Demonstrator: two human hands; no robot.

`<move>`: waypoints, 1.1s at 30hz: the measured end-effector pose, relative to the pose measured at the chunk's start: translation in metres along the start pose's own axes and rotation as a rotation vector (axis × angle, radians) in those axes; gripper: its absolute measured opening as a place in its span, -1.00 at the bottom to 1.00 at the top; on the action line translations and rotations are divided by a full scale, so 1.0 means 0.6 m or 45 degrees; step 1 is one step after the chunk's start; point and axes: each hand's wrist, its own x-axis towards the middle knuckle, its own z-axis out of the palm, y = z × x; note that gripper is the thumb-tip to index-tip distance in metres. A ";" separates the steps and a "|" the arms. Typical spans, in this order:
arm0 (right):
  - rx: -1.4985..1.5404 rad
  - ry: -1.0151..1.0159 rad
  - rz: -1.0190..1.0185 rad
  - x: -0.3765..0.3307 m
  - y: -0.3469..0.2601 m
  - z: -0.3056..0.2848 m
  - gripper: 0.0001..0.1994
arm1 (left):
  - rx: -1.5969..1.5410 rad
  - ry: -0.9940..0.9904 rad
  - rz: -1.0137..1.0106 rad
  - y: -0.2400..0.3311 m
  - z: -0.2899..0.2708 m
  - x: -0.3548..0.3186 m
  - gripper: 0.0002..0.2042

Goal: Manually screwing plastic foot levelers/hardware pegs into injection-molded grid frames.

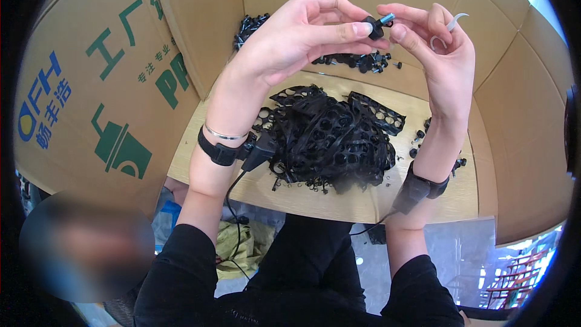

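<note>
Up above the table, my left hand (290, 39) pinches a bolt (376, 28) between thumb and fingers; it has a black knob-like head and a bare metal stud pointing up and right. Close beside the stud are the thumb and fingertips of my right hand (446, 60), with a small dark ring at the stud's end. Whether those fingertips grip the ring I cannot tell. A thin white curved plastic strip (458, 20) is tucked through the bent fingers of that hand. Below lies a heap of black perforated sheet scraps (333, 136).
Similar black-headed bolts (364, 62) lie behind the heap, with more at the back left and right. Tiny black rings (315, 186) are scattered along its front on the wooden table (448, 197). Cardboard walls (520, 103) surround the table. Cables (229, 197) hang from both wrist bands.
</note>
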 end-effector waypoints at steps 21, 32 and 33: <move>-0.485 0.307 -0.041 -0.015 -0.008 -0.007 -0.87 | 0.679 0.586 0.484 -0.029 0.026 0.014 -0.80; -0.552 0.105 0.369 -0.016 -0.009 -0.060 -0.60 | 0.429 0.350 0.346 -0.001 0.010 0.002 -0.77; -0.553 0.106 0.369 -0.019 -0.025 -0.053 -0.60 | 0.428 0.349 0.348 0.001 0.007 0.001 -0.77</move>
